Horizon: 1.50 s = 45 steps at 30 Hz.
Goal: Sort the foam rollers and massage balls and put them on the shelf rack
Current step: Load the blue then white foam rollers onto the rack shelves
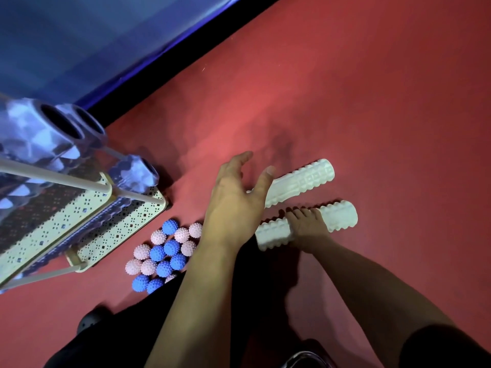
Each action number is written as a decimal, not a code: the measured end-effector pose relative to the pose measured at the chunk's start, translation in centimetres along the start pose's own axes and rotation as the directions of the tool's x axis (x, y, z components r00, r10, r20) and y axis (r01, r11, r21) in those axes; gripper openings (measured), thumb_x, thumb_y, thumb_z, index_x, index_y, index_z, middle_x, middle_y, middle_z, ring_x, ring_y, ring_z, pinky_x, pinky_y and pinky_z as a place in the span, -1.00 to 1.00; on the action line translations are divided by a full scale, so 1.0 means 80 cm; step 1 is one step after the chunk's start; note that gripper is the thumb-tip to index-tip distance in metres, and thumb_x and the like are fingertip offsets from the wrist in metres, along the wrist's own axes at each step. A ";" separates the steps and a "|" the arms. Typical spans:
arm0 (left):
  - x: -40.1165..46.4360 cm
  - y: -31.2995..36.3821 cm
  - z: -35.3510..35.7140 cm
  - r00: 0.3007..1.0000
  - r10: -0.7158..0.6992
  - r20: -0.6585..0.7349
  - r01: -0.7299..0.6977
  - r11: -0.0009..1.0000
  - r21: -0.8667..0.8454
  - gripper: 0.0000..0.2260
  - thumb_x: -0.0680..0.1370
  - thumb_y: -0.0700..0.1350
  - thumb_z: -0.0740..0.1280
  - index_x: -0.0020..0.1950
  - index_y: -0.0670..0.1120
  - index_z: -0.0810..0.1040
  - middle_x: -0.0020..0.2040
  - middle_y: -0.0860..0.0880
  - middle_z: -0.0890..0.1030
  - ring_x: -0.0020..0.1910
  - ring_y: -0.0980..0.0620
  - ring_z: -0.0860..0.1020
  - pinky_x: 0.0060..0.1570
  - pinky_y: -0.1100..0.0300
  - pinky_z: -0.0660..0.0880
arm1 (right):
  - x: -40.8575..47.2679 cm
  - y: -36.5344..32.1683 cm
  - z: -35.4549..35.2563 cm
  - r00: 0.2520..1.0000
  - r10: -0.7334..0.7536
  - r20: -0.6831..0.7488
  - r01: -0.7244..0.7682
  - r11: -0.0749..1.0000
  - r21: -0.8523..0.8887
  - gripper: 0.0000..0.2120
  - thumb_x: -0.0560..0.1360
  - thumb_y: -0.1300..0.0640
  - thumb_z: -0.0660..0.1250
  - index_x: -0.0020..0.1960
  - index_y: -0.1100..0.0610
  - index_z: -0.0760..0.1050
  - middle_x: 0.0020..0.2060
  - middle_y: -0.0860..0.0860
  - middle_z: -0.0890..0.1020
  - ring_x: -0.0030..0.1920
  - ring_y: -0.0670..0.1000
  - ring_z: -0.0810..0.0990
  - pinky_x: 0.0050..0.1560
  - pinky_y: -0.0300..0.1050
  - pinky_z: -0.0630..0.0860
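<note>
The near white roller (305,225) is gripped around its middle by the right hand (308,229), seemingly to be lifted to the rack (87,208). The left hand (233,200) is held open over the far roller (300,181), which lies on the floor (372,102). The balls (164,256) are clustered beside the rack's corner.

Two white rollers lie on the red floor: the far one (300,181) and the near one (337,217). On the rack (127,229) at least three purple rollers show, two (62,123) (89,120) side by side on top and one (135,172) lower, though blur hides any others. The balls sit in one cluster, seven blue (171,247) and about eight pink (158,237), with the arm covering part of the pile.
</note>
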State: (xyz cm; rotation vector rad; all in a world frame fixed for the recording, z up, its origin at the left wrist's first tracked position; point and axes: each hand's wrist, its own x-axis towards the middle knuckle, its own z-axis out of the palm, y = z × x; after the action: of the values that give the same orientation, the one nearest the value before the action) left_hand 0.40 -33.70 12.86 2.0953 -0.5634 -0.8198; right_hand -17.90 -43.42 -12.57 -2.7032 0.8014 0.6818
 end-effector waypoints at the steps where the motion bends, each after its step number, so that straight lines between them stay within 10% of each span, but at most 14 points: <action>1: -0.001 0.001 -0.001 1.000 -0.008 -0.001 0.008 1.000 -0.011 -0.51 0.58 0.22 0.34 0.47 0.13 0.39 0.41 0.18 0.43 0.34 0.15 0.47 0.34 0.08 0.45 | -0.007 0.000 -0.007 0.998 0.052 0.029 -0.053 0.997 0.048 -0.35 0.37 -0.18 0.41 0.40 0.01 0.38 0.22 -0.03 0.54 0.27 0.11 0.48 0.33 0.09 0.20; 9: -0.026 0.016 -0.006 0.999 -0.050 0.009 0.051 0.990 -0.132 -0.51 0.58 0.19 0.35 0.47 0.09 0.41 0.42 0.14 0.45 0.29 0.13 0.51 0.23 0.20 0.46 | -0.094 -0.047 -0.126 0.919 0.384 -0.088 -0.209 0.664 0.718 -0.37 0.32 -0.23 0.49 0.31 -0.20 0.32 0.13 -0.21 0.52 0.11 -0.08 0.44 0.26 0.07 0.32; 15: -0.049 0.055 -0.058 0.994 -0.085 -0.074 0.064 0.968 -0.242 -0.57 0.59 0.10 0.37 0.42 -0.01 0.49 0.34 0.07 0.55 0.25 0.11 0.53 0.26 0.20 0.45 | -0.139 -0.109 -0.247 0.905 0.378 -0.197 0.156 0.137 0.978 -0.43 0.34 -0.03 0.61 0.24 -0.08 0.42 0.05 -0.05 0.68 0.04 0.02 0.68 0.05 0.23 0.61; 21: -0.090 0.140 -0.176 0.963 0.073 -0.261 -0.135 0.964 -0.229 -0.63 0.61 0.04 0.37 0.38 -0.05 0.51 0.29 0.10 0.57 0.19 0.25 0.52 0.11 0.47 0.36 | -0.181 -0.188 -0.391 0.897 0.296 -0.327 0.315 0.088 0.945 -0.49 0.38 -0.03 0.61 0.20 -0.10 0.42 0.00 -0.21 0.67 -0.02 -0.25 0.65 0.05 -0.12 0.56; 29: -0.230 0.148 -0.329 0.864 0.116 -0.491 -0.283 0.916 -0.283 -0.62 0.61 0.15 0.32 0.38 0.04 0.51 0.28 0.11 0.58 0.19 0.26 0.54 0.02 0.35 0.48 | -0.254 -0.323 -0.527 0.852 0.103 -0.513 0.513 0.027 0.858 -0.52 0.46 -0.07 0.51 0.31 -0.03 0.44 0.17 -0.16 0.64 0.17 -0.20 0.61 0.09 -0.29 0.48; 34: -0.311 0.128 -0.398 0.766 0.120 -0.631 -0.353 0.900 -0.257 -0.77 0.62 0.07 0.34 0.25 0.06 0.55 0.14 0.22 0.61 0.05 0.45 0.54 -0.04 0.49 0.46 | -0.298 -0.421 -0.563 0.853 -0.020 -0.521 0.521 0.062 0.851 -0.34 0.41 -0.20 0.51 0.37 0.06 0.41 0.22 -0.03 0.61 0.21 -0.04 0.60 0.17 -0.11 0.52; 39: -0.360 0.096 -0.455 0.685 0.085 -0.724 -0.400 0.874 -0.276 -0.71 0.61 0.11 0.34 0.29 0.04 0.55 0.19 0.19 0.61 0.20 0.27 0.55 0.07 0.43 0.44 | -0.346 -0.504 -0.584 0.850 -0.080 -0.521 0.528 0.126 0.840 -0.28 0.36 -0.34 0.47 0.29 0.14 0.41 0.13 0.02 0.61 -0.05 -0.12 0.61 -0.39 -0.34 0.56; 42: -0.379 0.086 -0.480 0.636 0.082 -0.767 -0.447 0.850 -0.279 -0.82 0.62 0.07 0.33 0.21 0.10 0.55 0.17 0.21 0.60 0.21 0.24 0.55 0.14 0.40 0.43 | -0.367 -0.545 -0.587 0.824 -0.042 -0.565 0.554 0.264 0.790 0.02 0.17 -0.64 0.30 0.38 0.03 0.39 0.20 -0.04 0.61 0.19 0.03 0.61 0.18 0.03 0.59; 45: -0.391 0.081 -0.494 0.620 0.100 -0.778 -0.457 0.853 -0.254 -0.85 0.63 0.08 0.32 0.18 0.15 0.54 0.18 0.21 0.60 0.20 0.27 0.53 0.20 0.32 0.44 | -0.377 -0.573 -0.596 0.833 -0.070 -0.548 0.546 0.257 0.797 0.11 0.16 -0.64 0.32 0.43 0.12 0.38 0.25 0.00 0.61 0.27 0.06 0.58 0.32 0.07 0.51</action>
State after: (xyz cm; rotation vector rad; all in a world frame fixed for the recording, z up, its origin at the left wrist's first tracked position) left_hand 6.35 2.60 47.89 1.6456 -0.2099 0.1534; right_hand 3.08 -8.89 47.88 -1.7107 0.4209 -0.4489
